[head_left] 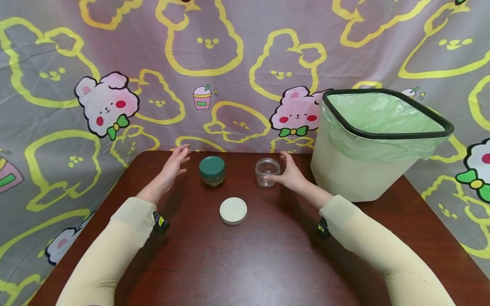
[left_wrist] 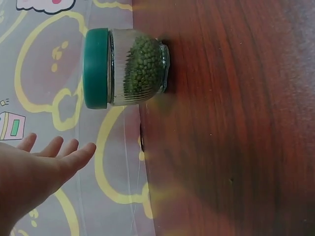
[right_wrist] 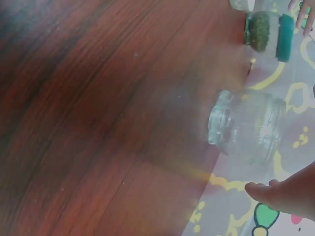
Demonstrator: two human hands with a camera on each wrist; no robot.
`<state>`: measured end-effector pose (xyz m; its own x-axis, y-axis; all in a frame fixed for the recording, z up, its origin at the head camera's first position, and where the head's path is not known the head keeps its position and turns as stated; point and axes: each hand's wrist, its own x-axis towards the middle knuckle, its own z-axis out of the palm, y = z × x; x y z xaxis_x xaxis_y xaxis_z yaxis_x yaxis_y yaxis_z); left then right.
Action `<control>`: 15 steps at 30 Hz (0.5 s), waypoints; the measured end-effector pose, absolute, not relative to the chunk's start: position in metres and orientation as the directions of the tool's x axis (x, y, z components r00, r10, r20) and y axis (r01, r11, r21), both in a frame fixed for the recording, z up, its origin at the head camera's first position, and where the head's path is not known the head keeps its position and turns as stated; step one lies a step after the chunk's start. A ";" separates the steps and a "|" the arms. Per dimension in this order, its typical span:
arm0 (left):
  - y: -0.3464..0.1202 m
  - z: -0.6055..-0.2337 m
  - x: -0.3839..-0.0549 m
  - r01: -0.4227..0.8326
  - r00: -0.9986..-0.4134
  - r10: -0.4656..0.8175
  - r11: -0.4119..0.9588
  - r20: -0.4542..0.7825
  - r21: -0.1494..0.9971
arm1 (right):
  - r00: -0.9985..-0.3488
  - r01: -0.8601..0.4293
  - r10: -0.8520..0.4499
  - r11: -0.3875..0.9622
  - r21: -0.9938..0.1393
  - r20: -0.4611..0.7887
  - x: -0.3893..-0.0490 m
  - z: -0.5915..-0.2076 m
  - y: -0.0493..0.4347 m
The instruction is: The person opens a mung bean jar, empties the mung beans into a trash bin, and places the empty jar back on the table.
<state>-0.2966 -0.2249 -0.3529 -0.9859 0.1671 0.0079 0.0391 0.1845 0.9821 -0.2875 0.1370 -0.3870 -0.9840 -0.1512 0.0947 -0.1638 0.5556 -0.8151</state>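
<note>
A clear jar with a green lid [head_left: 212,167] stands upright on the table; the left wrist view shows small green beans [left_wrist: 143,66] filling its lower part. My left hand [head_left: 175,166] is held to the left of it, fingers extended and apart from the jar. A second clear jar [head_left: 267,171], lidless and with nothing visible inside, stands to the right. My right hand [head_left: 291,173] is at its right side, thumb and fingers spread around it; in the right wrist view the thumb [right_wrist: 266,192] shows a gap from the glass. A white round lid [head_left: 233,210] lies nearer me, between the jars.
A cream bin [head_left: 344,170] with a black rim and a green liner bag stands on the table's right side. Behind the brown table [head_left: 245,263] hangs a cloth [head_left: 237,76] printed with cartoon bunnies.
</note>
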 end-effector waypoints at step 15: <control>-0.206 -0.353 -0.316 0.130 -0.968 0.253 0.462 0.010 0.878 | -0.971 -0.224 -0.194 0.558 -0.799 0.137 -0.267 -0.381 0.144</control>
